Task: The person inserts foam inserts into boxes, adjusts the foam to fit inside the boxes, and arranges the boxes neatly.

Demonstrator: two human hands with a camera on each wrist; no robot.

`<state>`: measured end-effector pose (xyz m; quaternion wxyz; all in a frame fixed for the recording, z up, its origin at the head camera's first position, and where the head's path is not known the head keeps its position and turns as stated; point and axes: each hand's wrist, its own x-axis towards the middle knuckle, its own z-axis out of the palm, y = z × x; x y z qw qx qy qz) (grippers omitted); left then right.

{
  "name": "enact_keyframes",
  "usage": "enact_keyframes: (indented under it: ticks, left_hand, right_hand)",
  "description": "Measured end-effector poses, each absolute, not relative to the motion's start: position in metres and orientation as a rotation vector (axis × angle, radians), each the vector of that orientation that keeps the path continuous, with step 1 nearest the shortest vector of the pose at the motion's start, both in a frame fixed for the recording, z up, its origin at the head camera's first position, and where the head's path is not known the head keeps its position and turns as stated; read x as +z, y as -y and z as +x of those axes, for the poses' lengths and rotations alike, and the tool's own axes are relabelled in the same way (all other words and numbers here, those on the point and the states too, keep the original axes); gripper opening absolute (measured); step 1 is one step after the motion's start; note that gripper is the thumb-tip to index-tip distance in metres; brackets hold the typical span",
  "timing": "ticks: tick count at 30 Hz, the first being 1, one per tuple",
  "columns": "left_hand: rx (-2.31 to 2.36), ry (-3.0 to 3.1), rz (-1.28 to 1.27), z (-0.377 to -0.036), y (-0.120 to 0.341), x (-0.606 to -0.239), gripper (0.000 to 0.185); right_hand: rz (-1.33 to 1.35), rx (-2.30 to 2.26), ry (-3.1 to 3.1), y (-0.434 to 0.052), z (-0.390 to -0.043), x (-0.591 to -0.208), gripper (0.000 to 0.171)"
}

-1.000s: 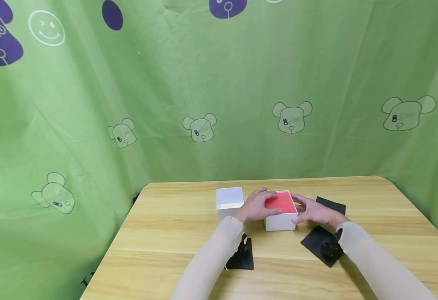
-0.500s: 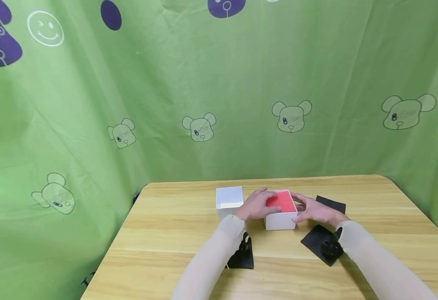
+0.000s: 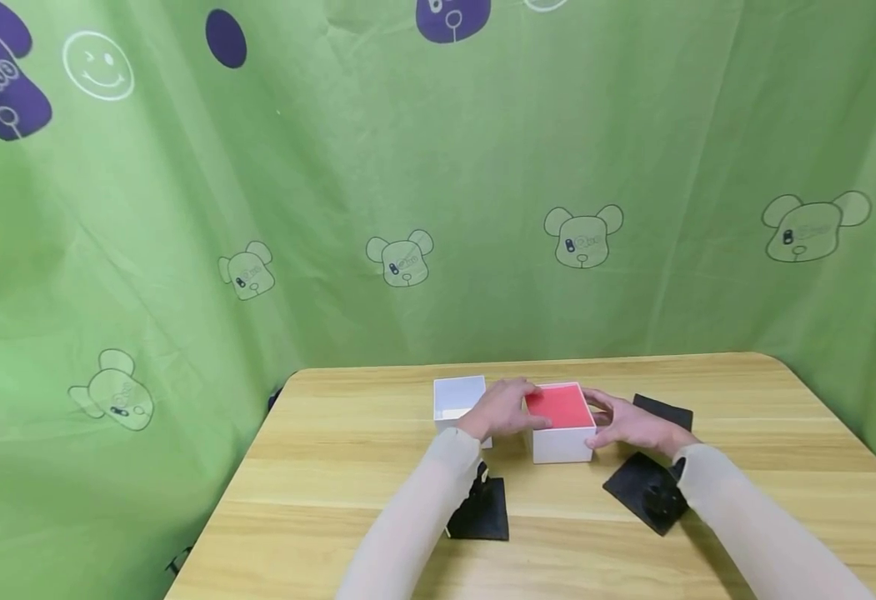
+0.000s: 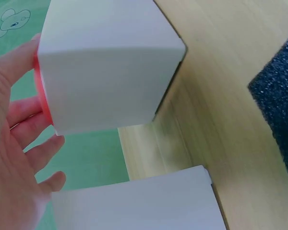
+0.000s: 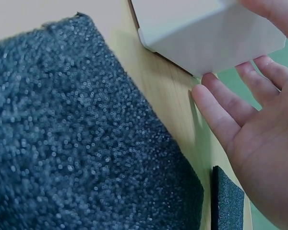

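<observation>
And here's the white box (image 3: 562,445), standing on the table right of centre in the lower half of the head view, a red panel (image 3: 562,406) filling its top inside a thin white rim. The left hand (image 3: 499,408) comes in from the left: thumb and fingers spread loosely at the panel's left edge, not clenched. In the left wrist view the thumb tip meets that red edge at upper left; whether every finger touches, I can't tell.

Over on the other side, the right hand (image 3: 628,423) lies along the box's right wall, thumb at the front corner, fingers further back, extended and slack rather than clenched.

Just left of all that, partly behind the left hand, a second box (image 3: 458,395), white too, with its top open. Below it, lower centre, a black pad (image 3: 481,512) lies flat, partly under the left sleeve (image 3: 411,517). Lower right, a dark square (image 3: 642,490) sits turned cornerwise, tucked partly behind the right sleeve (image 3: 768,525); above it, a black strip (image 3: 664,410). All of it on a pale wooden table (image 3: 317,467), with a green curtain (image 3: 468,150) of cartoon bear heads filling the upper frame.
</observation>
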<state>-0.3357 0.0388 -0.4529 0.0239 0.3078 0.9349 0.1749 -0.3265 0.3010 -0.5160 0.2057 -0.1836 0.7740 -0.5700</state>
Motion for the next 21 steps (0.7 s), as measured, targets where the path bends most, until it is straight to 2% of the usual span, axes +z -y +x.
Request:
enact_keyframes:
  ticks: [7, 14, 21]
  left_hand:
    - [0.549, -2.893, 0.955, -0.3357, -0.0374, -0.4537, 0.059]
    - [0.612, -2.923, 0.936, -0.3379, -0.0313, -0.4536, 0.041]
    - [0.620, -2.956, 0.863, -0.3360, -0.0313, -0.4521, 0.033]
  right_hand:
    - [-0.502, -1.583, -2.174, -0.3000, -0.3260, -0.5151, 0.102]
    - [-0.539, -1.575, -2.177, -0.3013, -0.3273, -0.5166, 0.102]
    - [-0.527, -1.609, -2.159, -0.3001, -0.3270, -0.5185, 0.102]
